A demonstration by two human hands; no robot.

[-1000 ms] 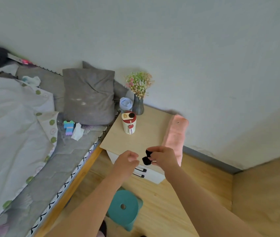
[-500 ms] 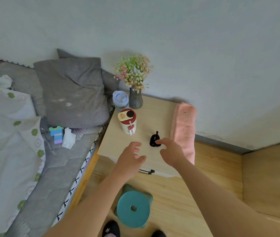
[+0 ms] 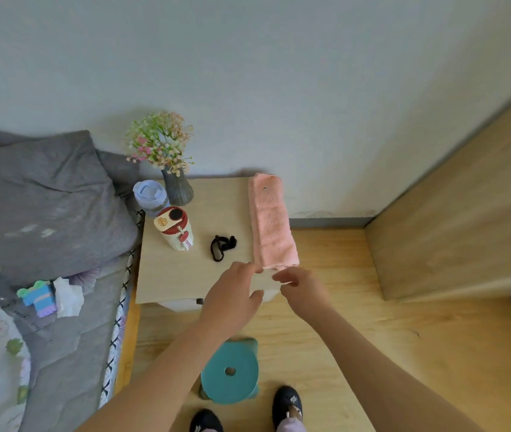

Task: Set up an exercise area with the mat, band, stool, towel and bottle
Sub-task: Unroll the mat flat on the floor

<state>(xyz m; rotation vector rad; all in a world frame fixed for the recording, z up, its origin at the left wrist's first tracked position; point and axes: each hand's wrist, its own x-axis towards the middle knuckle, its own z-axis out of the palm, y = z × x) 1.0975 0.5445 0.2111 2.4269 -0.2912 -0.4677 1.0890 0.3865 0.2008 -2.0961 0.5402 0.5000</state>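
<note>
Here, mid-frame, both hands reach the near end of the pink towel (image 3: 271,222) on the counter (image 3: 179,275). The left hand (image 3: 232,302) has a loose, open grip at its corner. The right hand (image 3: 302,286) pinches toward the hem; whether it holds is unclear.

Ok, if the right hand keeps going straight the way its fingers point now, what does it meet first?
Most likely the near end of the pink towel: the right hand points up and left at it, fingertips almost touching. Depth is hard to judge.

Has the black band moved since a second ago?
Yes. The band left the right hand and now lies on the nightstand, between bottle and towel.
</note>
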